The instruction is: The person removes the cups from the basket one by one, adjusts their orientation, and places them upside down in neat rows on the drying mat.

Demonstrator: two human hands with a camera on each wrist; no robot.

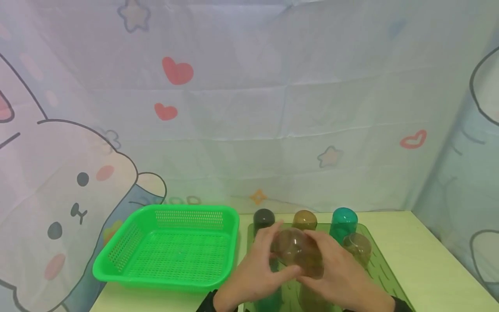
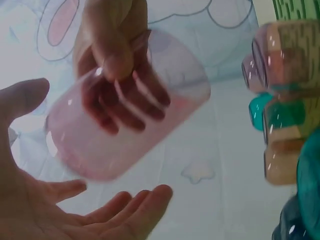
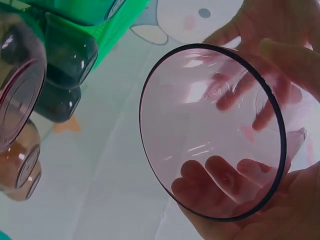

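Note:
A see-through pinkish cup point(image 1: 298, 251) is held up and tilted over the green tray. My right hand point(image 1: 335, 271) grips it from the right, with thumb and fingers around its wall near the rim. In the right wrist view the cup's round open mouth faces the camera, and fingers show through the wall of the cup point(image 3: 210, 130). My left hand point(image 1: 259, 264) is spread at the cup's closed end. In the left wrist view the fingers of the left hand point(image 2: 60, 200) are loosely extended beside the cup point(image 2: 100, 155), thumb apart.
Several coloured cups stand upside down on the green tray point(image 1: 390, 275), among them a dark cup point(image 1: 264, 219), an amber cup point(image 1: 305, 219), a teal cup point(image 1: 344, 221) and a brownish cup point(image 1: 358, 248). A bright green basket point(image 1: 179, 251) sits to the left. A printed cloth point(image 1: 249, 108) hangs behind.

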